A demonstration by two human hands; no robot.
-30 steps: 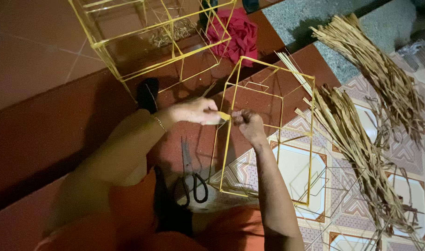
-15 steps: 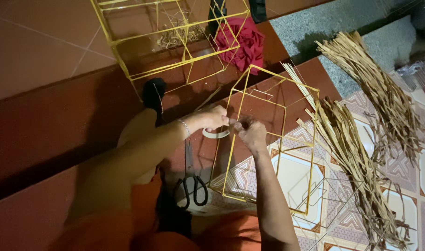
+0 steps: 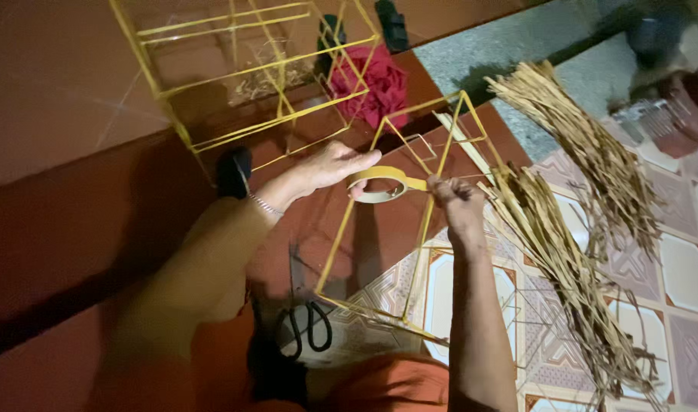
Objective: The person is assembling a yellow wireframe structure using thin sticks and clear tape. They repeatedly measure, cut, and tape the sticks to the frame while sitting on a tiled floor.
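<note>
We note a large yellow stick frame (image 3: 242,72) standing on the red floor (image 3: 67,191) at top. Two bundles of dry straw strips (image 3: 585,229) lie at right across the patterned tiles (image 3: 692,267). A smaller yellow frame (image 3: 410,229) stands before us, between both arms. Our left hand (image 3: 330,168) is closed around a roll of yellow tape (image 3: 379,185); our right hand (image 3: 456,206) pinches the tape's pulled-out end. Black-handled scissors (image 3: 307,324) lie on the floor near our knees. A red cloth (image 3: 376,84) sits behind the frames.

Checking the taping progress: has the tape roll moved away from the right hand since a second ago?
Yes. The tape roll now sits left of the right hand, a strip stretched between.
</note>
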